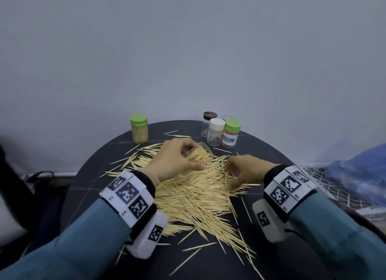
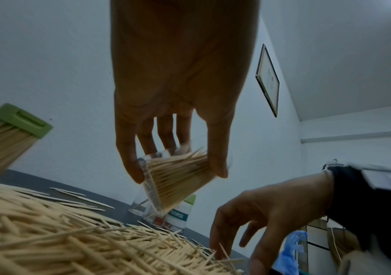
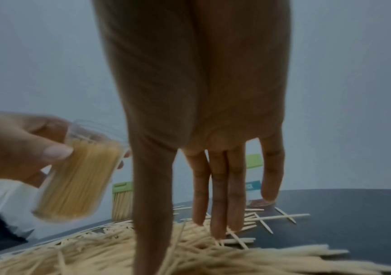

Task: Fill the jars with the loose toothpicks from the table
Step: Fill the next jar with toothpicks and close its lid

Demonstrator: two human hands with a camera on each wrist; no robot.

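Dark round table [image 1: 292,175] before a pale wall carries a big heap of loose toothpicks [image 1: 194,194]. Above the heap the left hand [image 1: 177,156] grips a tilted clear jar [image 1: 200,154], packed with toothpicks, between curled fingers and thumb. The right hand [image 1: 246,169] reaches down with fingers straight and close together, its tips touching the heap. At the back stand a full green-lidded jar [image 1: 139,129] on the left and four nearly empty jars [image 1: 221,131] on the right.

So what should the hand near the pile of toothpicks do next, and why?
Probably pinch up a small bunch. The right hand hangs over the loose wooden toothpicks with fingers straight and empty, while the left hand holds the clear plastic jar tilted, mouth toward it, already well filled.
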